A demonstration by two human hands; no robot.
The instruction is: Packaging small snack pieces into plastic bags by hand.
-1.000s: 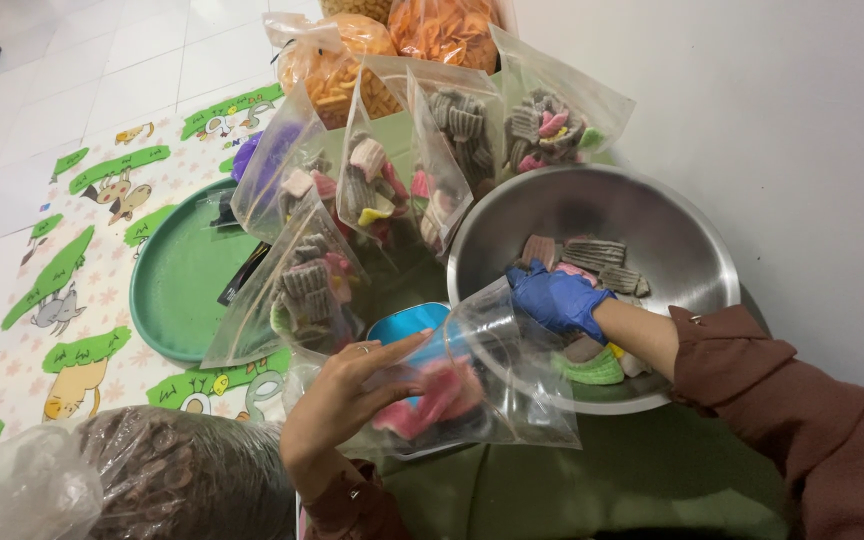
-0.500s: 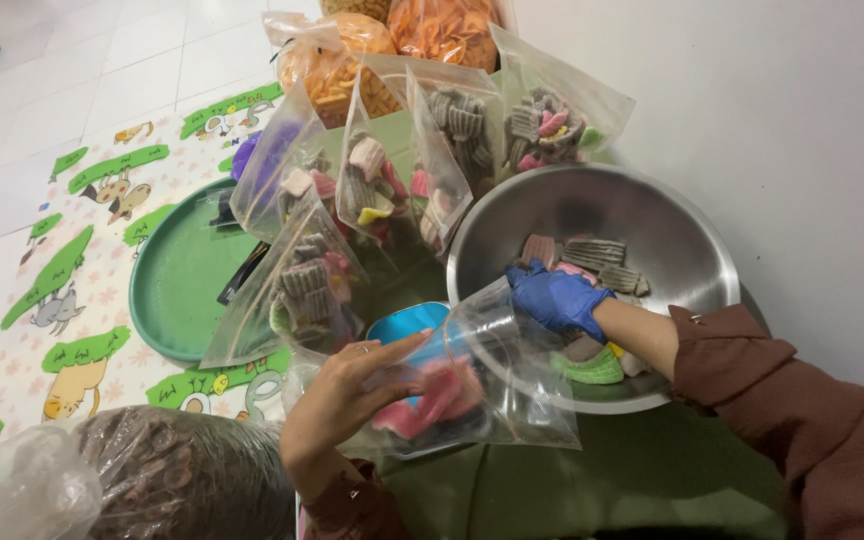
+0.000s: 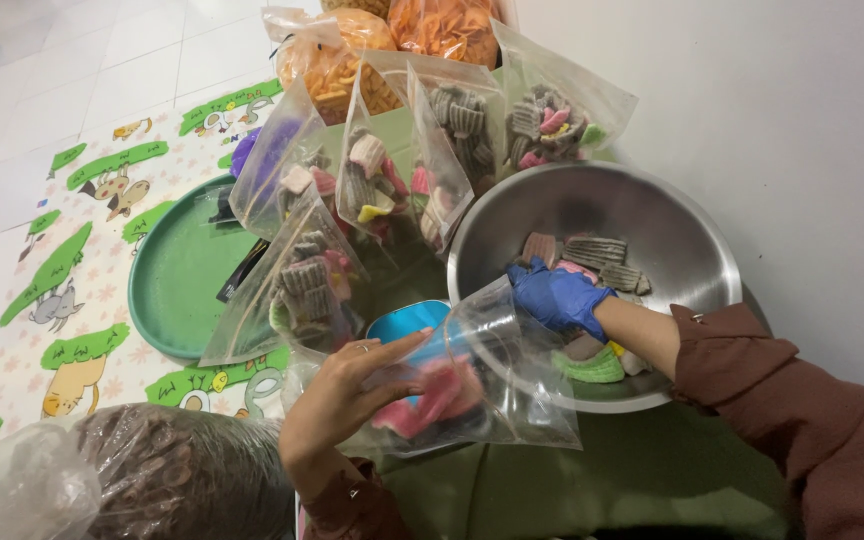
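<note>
— Two hands at work here. What is each one doing?

— Your bare left hand (image 3: 344,398) lies flat, fingers spread, on the side of a clear plastic zip bag holding pink ridged crackers (image 3: 472,385), pressing it down against a round blue tin (image 3: 407,322) beneath. Your right hand in a blue glove (image 3: 555,296) is curled at the bag's mouth; whether it pinches the rim or a cracker, you cannot tell from this view.

— Where does the bag sit, and which way does it point?

— It lies on its side in front of you, on green cloth (image 3: 592,470). Its long axis runs from your left hand up and right, and the open mouth points at the round stainless steel bowl (image 3: 672,235), touching its near rim.

— What is in the bowl?

— Grey, pink and green ridged crackers (image 3: 592,252), gathered along the near side by your gloved hand.

— And around you?

— Several filled clear bags of mixed crackers (image 3: 372,180) stand upright, just left of the bowl. Behind them are bags of orange snacks (image 3: 442,25). A round green plastic tray (image 3: 177,280) lies on an animal-print mat (image 3: 82,230) to the left. A bag of brown snacks (image 3: 182,475) sits near your left wrist.
</note>
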